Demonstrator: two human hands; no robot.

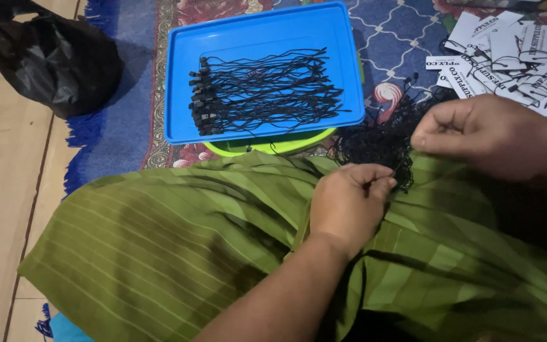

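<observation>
Over the green striped cloth, the left hand and right hand pinch one thin black string, fingers closed. It runs diagonally between them, beside the tangled black pile.

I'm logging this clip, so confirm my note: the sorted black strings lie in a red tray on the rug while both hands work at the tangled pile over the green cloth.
One detail is wrong: the tray is blue, not red, as the head view shows. The sorted black strings do lie in it on the rug, and the left hand and right hand work at the tangled pile over the green cloth.

both hands in tangled black strings
</observation>
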